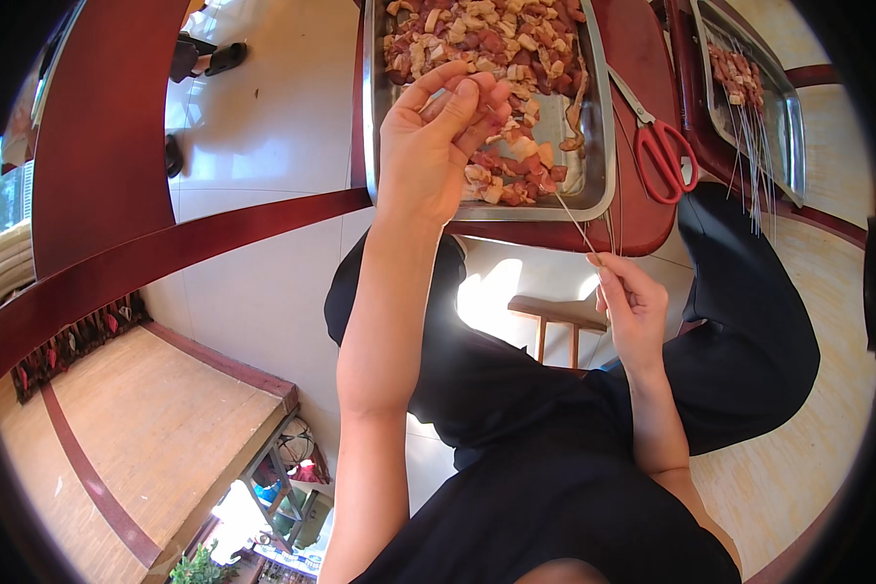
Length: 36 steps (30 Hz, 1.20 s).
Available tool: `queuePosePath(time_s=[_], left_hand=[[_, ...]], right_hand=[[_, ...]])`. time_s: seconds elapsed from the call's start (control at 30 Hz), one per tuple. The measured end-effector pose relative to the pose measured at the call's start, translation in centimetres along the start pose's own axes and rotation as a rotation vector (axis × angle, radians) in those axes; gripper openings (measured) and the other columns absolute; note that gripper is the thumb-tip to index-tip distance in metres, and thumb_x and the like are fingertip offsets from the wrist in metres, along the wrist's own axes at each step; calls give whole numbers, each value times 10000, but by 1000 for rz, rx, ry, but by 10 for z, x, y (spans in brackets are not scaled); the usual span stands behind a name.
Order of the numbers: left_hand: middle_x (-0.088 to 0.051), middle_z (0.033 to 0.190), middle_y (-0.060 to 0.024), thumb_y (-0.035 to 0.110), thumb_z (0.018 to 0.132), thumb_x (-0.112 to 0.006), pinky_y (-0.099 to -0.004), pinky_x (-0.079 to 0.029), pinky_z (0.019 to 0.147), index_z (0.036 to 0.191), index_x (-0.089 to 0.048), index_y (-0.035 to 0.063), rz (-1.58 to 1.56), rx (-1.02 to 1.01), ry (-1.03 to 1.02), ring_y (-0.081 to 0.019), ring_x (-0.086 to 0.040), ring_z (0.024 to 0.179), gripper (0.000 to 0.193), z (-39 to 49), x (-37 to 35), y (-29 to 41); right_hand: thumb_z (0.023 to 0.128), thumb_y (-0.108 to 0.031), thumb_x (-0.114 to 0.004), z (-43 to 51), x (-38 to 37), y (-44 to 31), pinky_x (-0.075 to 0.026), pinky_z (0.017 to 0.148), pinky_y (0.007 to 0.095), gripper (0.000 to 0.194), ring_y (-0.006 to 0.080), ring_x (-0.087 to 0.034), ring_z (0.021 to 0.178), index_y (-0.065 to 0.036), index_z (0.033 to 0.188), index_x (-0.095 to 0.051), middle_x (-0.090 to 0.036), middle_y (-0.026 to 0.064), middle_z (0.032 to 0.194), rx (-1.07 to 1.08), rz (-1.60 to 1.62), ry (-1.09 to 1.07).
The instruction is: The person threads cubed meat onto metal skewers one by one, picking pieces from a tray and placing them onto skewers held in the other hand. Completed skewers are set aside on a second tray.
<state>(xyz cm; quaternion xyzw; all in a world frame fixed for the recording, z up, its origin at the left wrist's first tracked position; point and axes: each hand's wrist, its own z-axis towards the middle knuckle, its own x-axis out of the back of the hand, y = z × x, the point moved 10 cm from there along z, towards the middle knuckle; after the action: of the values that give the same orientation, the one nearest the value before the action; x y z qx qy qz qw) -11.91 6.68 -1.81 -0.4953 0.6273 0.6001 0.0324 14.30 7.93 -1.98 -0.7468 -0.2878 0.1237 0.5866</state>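
My right hand (634, 303) pinches the lower end of a thin metal skewer (575, 220), which slants up and left to the near edge of a metal tray (604, 146). Pieces of raw meat (544, 177) lie at the skewer's upper end; whether all of them are threaded on it cannot be told. Above the tray is my left hand (434, 139), its fingers curled and thumb bent inward. Something small and reddish shows by its fingertips, but whether it is held is unclear. Diced raw meat and paler fatty pieces (482, 36) fill the tray's far part.
Red-handled scissors (664, 157) lie right of the tray on a dark red stool (639, 226). Farther right, a second metal tray (788, 146) holds loaded meat skewers (737, 77), their bare ends overhanging. A wooden table (153, 423) stands lower left. Another person's foot (226, 58) shows at upper left.
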Motion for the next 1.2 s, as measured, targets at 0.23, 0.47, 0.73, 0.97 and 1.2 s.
queuePosePath(time_s=[0.23, 0.47, 0.73, 0.97, 1.2], left_hand=[[-686, 982, -110, 84, 913, -614, -274, -564, 783, 1170, -544, 7, 216, 9, -125, -196, -667, 939, 277, -8, -17, 3], [-674, 1025, -146, 74, 915, -608, -298, -568, 794, 1249, -493, -5, 191, -25, -86, -210, -664, 955, 362, -9, -20, 7], [-664, 1058, -149, 91, 922, -602, -324, -564, 824, 1285, -459, -7, 184, -25, -84, -224, -657, 980, 402, -2, -12, 7], [-668, 1011, -146, 68, 922, -594, -313, -582, 760, 1264, -473, -19, 108, 29, -76, -213, -664, 899, 373, -6, -17, -5], [-673, 1001, -147, 67, 930, -579, -310, -574, 774, 1243, -499, -22, 144, 6, -93, -214, -669, 901, 334, -3, -12, 3]], right_hand=[[931, -32, -556, 0, 2, -3, -352, 503, 177, 182, 26, -470, 568, 30, 1067, -661, -561, -17, 693, 4, 1, 0], [930, -29, -550, 0, 4, -5, -338, 499, 177, 191, 26, -463, 565, 34, 1076, -656, -551, -17, 682, -4, -7, 0], [936, -36, -536, -2, 4, -3, -303, 490, 173, 210, 24, -446, 564, 41, 1099, -644, -527, -23, 671, -14, -17, -17], [932, -17, -536, -1, 5, -2, -321, 503, 174, 208, 30, -447, 571, 47, 1101, -640, -528, -20, 690, -13, 0, -22], [930, -10, -535, -2, 5, 0, -336, 516, 174, 212, 31, -451, 584, 53, 1105, -637, -549, -9, 714, -26, -12, -20]])
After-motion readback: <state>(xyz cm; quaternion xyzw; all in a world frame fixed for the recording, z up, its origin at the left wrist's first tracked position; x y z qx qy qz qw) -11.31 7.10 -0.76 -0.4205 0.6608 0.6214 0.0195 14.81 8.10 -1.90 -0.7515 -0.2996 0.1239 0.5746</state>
